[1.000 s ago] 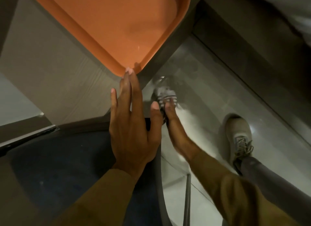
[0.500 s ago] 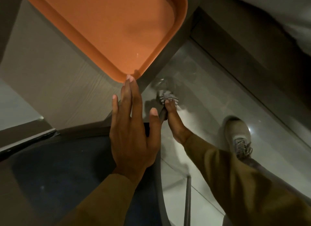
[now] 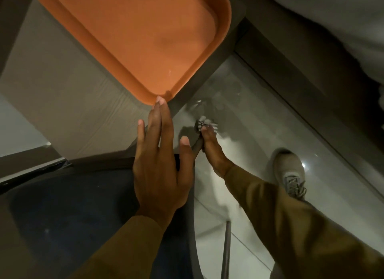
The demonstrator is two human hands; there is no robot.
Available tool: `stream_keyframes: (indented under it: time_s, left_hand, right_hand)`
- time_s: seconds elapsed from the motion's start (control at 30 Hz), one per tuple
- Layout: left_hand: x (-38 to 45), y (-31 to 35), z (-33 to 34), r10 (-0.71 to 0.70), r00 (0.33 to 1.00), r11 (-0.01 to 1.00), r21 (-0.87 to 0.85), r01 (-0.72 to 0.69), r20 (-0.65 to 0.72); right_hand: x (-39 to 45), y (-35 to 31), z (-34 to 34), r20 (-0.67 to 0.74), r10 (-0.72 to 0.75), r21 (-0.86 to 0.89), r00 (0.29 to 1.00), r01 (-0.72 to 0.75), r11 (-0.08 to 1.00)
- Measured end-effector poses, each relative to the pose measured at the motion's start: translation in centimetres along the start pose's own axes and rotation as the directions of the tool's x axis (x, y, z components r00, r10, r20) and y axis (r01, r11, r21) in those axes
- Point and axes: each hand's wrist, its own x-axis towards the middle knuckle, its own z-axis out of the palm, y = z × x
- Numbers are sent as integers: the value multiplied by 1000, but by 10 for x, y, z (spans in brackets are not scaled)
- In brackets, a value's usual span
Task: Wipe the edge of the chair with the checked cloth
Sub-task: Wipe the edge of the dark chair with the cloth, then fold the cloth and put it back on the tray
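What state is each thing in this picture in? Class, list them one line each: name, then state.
Left hand: open, flat on the chair's corner.
Right hand: closed on the checked cloth, pressed to the chair's edge.
Checked cloth: bunched, mostly hidden in the grip.
Chair: upright, seat bare.
Orange tray: empty, lying flat on the table.
Shoe: laced, on the floor.

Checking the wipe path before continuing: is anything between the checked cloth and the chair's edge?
Nothing visible. The right hand already presses the grey-and-white checked cloth against the dark chair's grey edge. The left hand lies flat beside it.
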Motion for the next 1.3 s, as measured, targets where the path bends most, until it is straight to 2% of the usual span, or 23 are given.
stream_keyframes:
  time_s: [0.2,0.33,0.5,0.57,0.73,0.8,0.87,0.9,0.93,0.97,1.03,1.07,1.13,1.2,1.3]
  left_hand:
    - [1,-1,-1,-5,1000,999,32,5,-6]
    - [0,3,-3,-36,999,996,81,37,-10]
    - [1,1,-6,-42,999,998,55,41,18]
    - [2,2,-6,-61,998,997,41,61,-7]
    - [-1,-2,-3,-95,995,995,-42,95,-2]
    - [-1,2,-7,-151,987,986,-69,154,47]
    - [2,10,-18,-257,960,949,-160,273,115]
    - [5,16,-30,-320,931,897,-258,358,176]
    - [11,20,-40,-369,897,804,-400,440,245]
    - [16,26,-50,-406,863,670,-543,505,302]
    - [33,35,-63,-452,792,328,-749,576,411]
    - [43,39,-67,-450,756,138,-800,584,475]
    - [63,49,-79,-393,707,-110,-793,599,588]
    - [77,58,-89,-308,749,-219,-810,543,586]
    - [89,60,-90,-284,757,-402,-790,463,588]
  right_hand:
    - [-75,-27,5,21,-87,-28,996,88,996]
    - [-133,-31,-1,-24,-198,-213,980,189,959]
    - [-181,-35,-6,30,-92,-261,995,97,961]
    - [-186,-55,-15,29,-64,-275,998,70,959]
    - [-192,-124,-48,-131,-63,-234,989,30,972]
    - [-202,-167,-56,-93,-90,-203,992,70,977]
    - [-211,-211,-56,-64,-141,-225,988,123,966]
    - [-216,-231,-52,-45,-165,-235,985,150,960]
    - [-221,-249,-47,-13,-195,-260,981,185,948]
    - [-223,-265,-41,34,-231,-286,972,231,930]
    - [-218,-287,-27,112,-281,-367,953,302,880]
    - [-216,-297,-18,152,-298,-386,942,334,860]
    - [-211,-311,-2,228,-311,-400,923,380,834]
    - [-202,-318,12,258,-287,-416,923,374,829]
    - [-188,-324,25,267,-267,-414,926,361,836]
